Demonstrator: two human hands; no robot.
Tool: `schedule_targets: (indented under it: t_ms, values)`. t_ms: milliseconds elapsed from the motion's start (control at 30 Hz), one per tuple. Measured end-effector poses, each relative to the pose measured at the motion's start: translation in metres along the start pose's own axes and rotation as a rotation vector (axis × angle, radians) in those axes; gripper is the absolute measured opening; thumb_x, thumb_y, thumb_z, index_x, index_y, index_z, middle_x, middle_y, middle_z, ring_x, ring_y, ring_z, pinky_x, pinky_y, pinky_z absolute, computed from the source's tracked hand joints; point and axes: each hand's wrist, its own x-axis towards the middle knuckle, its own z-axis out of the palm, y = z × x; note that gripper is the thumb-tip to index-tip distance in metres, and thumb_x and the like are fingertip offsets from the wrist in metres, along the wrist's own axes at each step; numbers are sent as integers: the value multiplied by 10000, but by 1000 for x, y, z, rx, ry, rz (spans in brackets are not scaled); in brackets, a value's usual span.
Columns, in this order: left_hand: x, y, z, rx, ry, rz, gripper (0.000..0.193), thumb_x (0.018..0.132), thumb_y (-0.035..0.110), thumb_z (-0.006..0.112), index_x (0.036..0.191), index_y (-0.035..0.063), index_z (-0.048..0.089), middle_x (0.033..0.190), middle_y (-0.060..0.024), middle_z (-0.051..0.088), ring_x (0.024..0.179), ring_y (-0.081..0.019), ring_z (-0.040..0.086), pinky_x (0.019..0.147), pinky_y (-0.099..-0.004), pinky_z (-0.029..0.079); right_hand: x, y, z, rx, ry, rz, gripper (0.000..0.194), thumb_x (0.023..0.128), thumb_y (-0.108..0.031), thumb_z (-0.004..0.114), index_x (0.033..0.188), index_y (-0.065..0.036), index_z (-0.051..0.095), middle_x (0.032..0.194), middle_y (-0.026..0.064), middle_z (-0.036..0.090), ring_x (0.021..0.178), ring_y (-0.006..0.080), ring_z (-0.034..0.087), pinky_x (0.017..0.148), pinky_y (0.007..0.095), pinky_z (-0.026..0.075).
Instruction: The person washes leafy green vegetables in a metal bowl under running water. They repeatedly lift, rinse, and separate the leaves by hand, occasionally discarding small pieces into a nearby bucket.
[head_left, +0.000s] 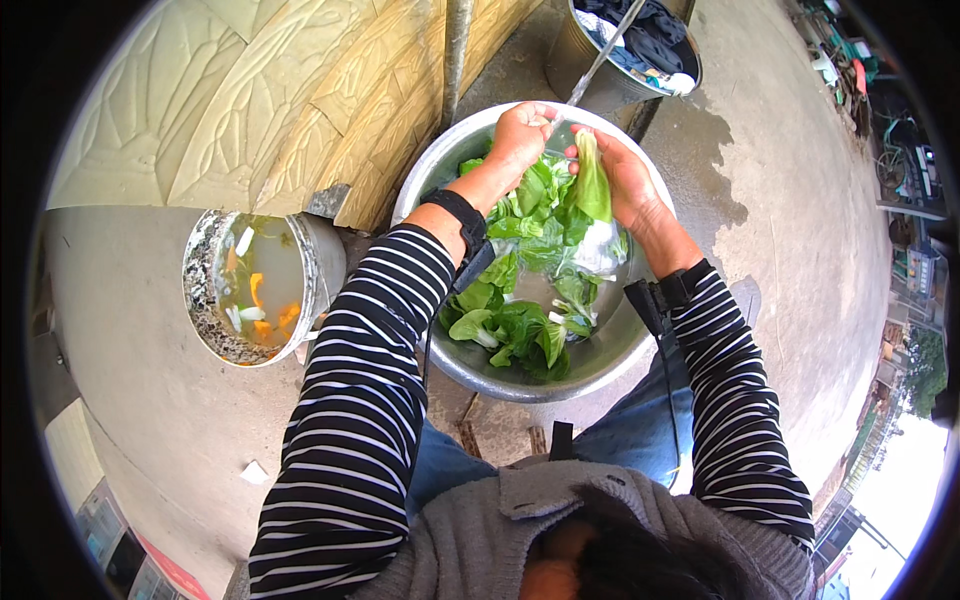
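A wide metal basin (480, 379) of water stands before me, with loose leaves of green leafy vegetable (525, 330), looking like bok choy, floating in it. Between the thumb and fingers of my right hand (634, 180) is a bok choy leaf (594, 187), its pale stem end up, over the basin's far right part. My left hand (519, 142) is over the far rim with its fingers curled together, beside a thin stream of water (559, 120). Whether those fingers pinch something small cannot be made out.
A thin grey pipe or hose (611, 49) slants down to the basin. Behind it stands a bucket (600, 90) of dark cloth. A stained bucket (201, 315) of cloudy water with vegetable scraps sits left. Yellow textured panels (300, 97) and an upright pole (456, 60) border the far left.
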Motion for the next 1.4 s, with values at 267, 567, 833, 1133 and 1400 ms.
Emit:
schedule_targets:
  t_ms: [267,567,833,1133,1400]
  values:
    - [-12,5,-1,81,-282,-73,387,918,287,509,1235,67,488,1102,-46,558,980,-113,530,795,-258,443,9,11,-12,-359,59,-220,430,884,-83,472,1304,-26,401,1084,85,588,918,164,561,817,269,441]
    - [-22,19,0,-29,-378,-116,392,897,337,547,1195,85,516,1062,-20,570,923,-98,544,737,-262,458,11,10,-19,-1004,272,-328,290,884,-196,518,1135,-58,475,941,101,638,855,182,598,744,303,463]
    - [-3,-8,4,465,-174,200,288,903,258,507,1090,40,526,945,-77,609,846,-162,575,732,-318,455,11,8,-20,-971,128,-363,339,874,-339,533,1071,-68,482,923,221,605,866,328,591,781,372,445]
    - [-12,5,6,447,-21,249,266,892,287,514,976,42,577,809,-87,614,740,-200,572,680,-340,432,8,12,-14,-1030,147,-410,234,888,-281,544,964,-59,530,710,75,597,646,146,563,611,290,444]
    - [-6,5,-3,139,-135,-83,333,859,342,569,993,47,648,768,20,589,709,-66,508,633,-225,409,9,11,-8,-771,203,-288,202,903,-268,506,933,-78,566,702,23,546,627,126,503,598,278,431]
